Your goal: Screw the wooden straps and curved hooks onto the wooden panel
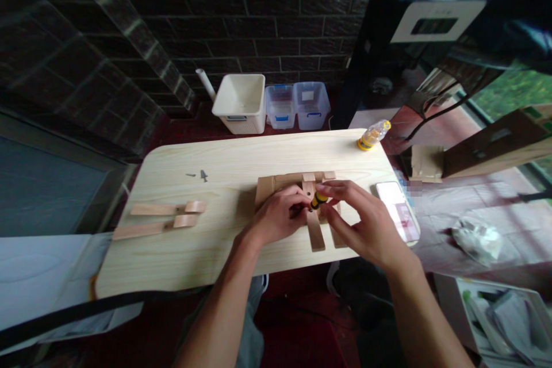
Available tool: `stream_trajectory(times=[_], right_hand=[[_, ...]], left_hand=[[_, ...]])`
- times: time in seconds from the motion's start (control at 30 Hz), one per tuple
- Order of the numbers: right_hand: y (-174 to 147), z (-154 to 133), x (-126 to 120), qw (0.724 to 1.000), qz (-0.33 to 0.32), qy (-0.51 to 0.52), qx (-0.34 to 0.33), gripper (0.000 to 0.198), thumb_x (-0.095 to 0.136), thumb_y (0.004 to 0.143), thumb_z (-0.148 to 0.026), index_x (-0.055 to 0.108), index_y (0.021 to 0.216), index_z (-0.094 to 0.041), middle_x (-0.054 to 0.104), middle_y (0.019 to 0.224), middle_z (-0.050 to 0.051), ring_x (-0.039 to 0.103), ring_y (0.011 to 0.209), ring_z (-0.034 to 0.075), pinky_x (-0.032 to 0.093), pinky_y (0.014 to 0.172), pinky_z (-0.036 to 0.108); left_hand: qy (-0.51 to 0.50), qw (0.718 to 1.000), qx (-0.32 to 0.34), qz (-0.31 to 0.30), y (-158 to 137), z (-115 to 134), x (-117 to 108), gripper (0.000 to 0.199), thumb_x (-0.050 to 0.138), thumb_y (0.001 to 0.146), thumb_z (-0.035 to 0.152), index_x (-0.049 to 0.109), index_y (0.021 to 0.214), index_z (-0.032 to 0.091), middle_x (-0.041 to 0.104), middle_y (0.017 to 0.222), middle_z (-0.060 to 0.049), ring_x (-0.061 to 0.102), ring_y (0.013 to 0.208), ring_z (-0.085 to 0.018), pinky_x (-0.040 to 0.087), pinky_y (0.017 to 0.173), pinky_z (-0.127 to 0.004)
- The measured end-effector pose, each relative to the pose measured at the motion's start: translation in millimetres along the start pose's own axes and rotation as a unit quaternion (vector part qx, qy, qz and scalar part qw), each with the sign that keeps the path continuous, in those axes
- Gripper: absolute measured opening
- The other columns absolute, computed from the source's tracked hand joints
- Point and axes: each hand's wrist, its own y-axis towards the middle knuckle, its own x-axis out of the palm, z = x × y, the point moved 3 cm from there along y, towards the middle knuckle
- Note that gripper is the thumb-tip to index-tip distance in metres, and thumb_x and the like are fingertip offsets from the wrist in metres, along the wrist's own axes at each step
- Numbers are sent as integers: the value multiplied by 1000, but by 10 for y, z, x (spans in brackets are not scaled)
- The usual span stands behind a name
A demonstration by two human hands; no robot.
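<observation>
My right hand (366,221) grips a short yellow-and-black screwdriver (319,200) between thumb and fingers. The tool slants down to a wooden strip (317,236) with a dark hole in its upper part. Close to the screwdriver's tip, the fingers of my left hand (278,215) are pinched together; what they hold is hidden. Beneath the hands lies a brown cardboard piece (266,185), with the strip's upper end resting over it. A second wooden strip (337,238) lies alongside to the right, partly covered by my right hand.
Two more wooden pieces with curled ends (150,209) (142,230) lie at the table's left, below some small dark hardware (203,175). A bottle (373,135) and a phone (397,211) sit along the right side. Plastic bins (239,121) stand behind the table (194,264).
</observation>
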Motion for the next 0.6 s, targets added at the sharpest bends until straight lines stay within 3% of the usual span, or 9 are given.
stream_trajectory(times=[0.17, 0.43, 0.6], right_hand=[[-6, -79, -27, 1000, -13, 2, -2, 31, 60, 107, -18, 68, 136, -26, 78, 129, 10, 75, 122, 22, 64, 105, 36], [2, 2, -1, 1000, 13, -15, 2, 15, 68, 106, -25, 70, 121, -25, 76, 121, 8, 77, 109, 20, 67, 94, 33], [2, -2, 0, 1000, 15, -19, 8, 23, 65, 106, -21, 68, 129, -25, 75, 120, 8, 76, 108, 21, 67, 95, 35]], left_hand=[[-1, 1000, 10, -3, -4, 2, -17, 16, 61, 91, 10, 74, 94, 20, 71, 98, -5, 67, 87, -17, 53, 77, -31], [1, 1000, 4, -8, 5, 14, -7, 20, 60, 88, 5, 73, 93, 20, 71, 99, -4, 65, 85, -15, 50, 73, -28], [1, 1000, 0, -4, 0, 27, -9, 18, 60, 91, 6, 72, 90, 20, 71, 100, -3, 65, 86, -15, 50, 74, -27]])
